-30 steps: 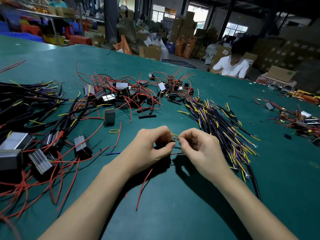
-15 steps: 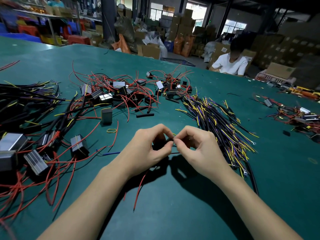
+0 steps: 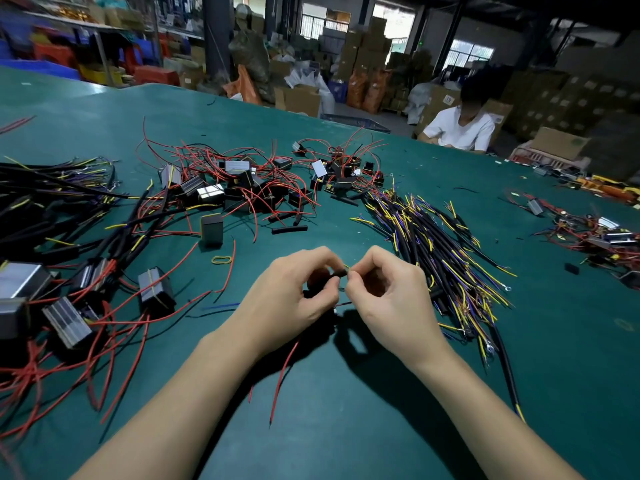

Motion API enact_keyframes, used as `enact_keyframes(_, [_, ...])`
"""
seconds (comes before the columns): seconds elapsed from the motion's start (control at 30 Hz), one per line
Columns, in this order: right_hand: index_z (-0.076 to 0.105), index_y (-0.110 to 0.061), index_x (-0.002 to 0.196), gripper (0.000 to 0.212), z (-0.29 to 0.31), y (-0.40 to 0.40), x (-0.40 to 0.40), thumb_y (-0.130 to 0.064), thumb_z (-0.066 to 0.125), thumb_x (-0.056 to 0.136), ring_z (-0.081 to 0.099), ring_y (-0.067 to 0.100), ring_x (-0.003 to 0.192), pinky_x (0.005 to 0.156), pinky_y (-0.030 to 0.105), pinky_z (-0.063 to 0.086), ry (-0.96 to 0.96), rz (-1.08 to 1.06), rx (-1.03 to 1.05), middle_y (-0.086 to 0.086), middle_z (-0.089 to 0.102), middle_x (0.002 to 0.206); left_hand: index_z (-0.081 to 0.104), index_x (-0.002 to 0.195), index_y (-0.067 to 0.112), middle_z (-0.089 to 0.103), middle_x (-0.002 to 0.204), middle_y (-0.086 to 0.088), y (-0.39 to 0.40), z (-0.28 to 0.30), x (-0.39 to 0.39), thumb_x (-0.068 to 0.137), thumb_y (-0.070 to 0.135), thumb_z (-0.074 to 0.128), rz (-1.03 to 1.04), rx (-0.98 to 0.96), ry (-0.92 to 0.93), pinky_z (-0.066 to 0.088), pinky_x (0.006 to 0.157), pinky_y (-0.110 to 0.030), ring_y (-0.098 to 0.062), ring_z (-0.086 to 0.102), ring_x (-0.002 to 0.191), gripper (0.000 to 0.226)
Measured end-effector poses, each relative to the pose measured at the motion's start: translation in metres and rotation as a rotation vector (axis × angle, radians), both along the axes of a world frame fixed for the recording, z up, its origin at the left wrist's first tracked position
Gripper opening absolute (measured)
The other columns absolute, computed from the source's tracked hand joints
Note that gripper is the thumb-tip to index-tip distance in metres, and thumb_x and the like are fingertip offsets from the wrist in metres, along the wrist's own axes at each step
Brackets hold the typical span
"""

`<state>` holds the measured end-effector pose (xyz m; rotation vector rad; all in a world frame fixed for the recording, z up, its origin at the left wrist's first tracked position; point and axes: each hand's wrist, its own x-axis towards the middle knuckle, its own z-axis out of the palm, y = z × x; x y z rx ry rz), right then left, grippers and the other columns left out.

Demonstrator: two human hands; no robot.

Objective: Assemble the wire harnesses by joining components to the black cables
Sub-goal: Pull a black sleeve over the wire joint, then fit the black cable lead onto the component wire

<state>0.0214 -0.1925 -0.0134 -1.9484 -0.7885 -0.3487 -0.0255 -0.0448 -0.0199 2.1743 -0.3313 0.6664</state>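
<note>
Green felt-topped desk (image 3: 346,427): just beside the loose black cable bundle (image 3: 433,244), left hand (image 3: 291,299) pinches a short black sleeved cable (image 3: 337,274) steady while right hand (image 3: 391,299) fingers (image 3: 353,277) pinch its wire end, apparently to join it.

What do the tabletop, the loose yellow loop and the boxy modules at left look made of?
Tabletop: matte green mat, probably rubber or vinyl; no glare. Yellow loop: likely a rubber band, thin and limp. Boxy modules: dark casings, possibly plastic, with shiny reflective metal-looking faces.

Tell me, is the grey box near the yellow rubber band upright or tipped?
Upright: the grey box stands on its end on the green table.
</note>
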Motion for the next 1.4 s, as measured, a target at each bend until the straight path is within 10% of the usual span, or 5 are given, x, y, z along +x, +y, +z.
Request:
enact_keyframes(0.67, [0.049,-0.006,0.064,0.021,-0.001,0.0,-0.001,-0.002,0.062,0.08,0.038,0.008,0.053,0.052,0.013,0.027,-0.157,0.017,-0.091,-0.006,0.043,0.057,0.054,0.07,0.015,0.043,0.063,0.0,-0.007,0.001,0.009,0.086,0.045,0.047,-0.029,-0.295,0.31,0.034,0.065,-0.033,-0.013,0.038,0.062,0.034])
enact_keyframes(0.93, [0.047,-0.009,0.064,0.02,-0.006,0.001,-0.002,-0.003,0.061,0.077,0.036,0.005,0.054,0.052,0.012,0.027,-0.205,0.003,-0.109,-0.009,0.039,0.059,0.059,0.069,0.015,0.053,0.061,0.006,-0.009,0.0,0.009,0.077,0.04,0.05,0.039,-0.297,0.385,0.035,0.079,-0.035,-0.011,0.043,0.058,0.028])
enact_keyframes(1.4, [0.047,-0.008,0.064,0.019,-0.009,0.002,-0.004,-0.006,0.06,0.077,0.038,0.008,0.055,0.051,0.015,0.027,-0.186,0.024,-0.131,-0.006,0.042,0.059,0.057,0.087,0.013,0.051,0.06,0.001,0.001,-0.002,0.005,0.09,0.011,0.057,-0.051,-0.289,0.312,0.037,0.057,-0.025,-0.011,0.04,0.054,0.004])
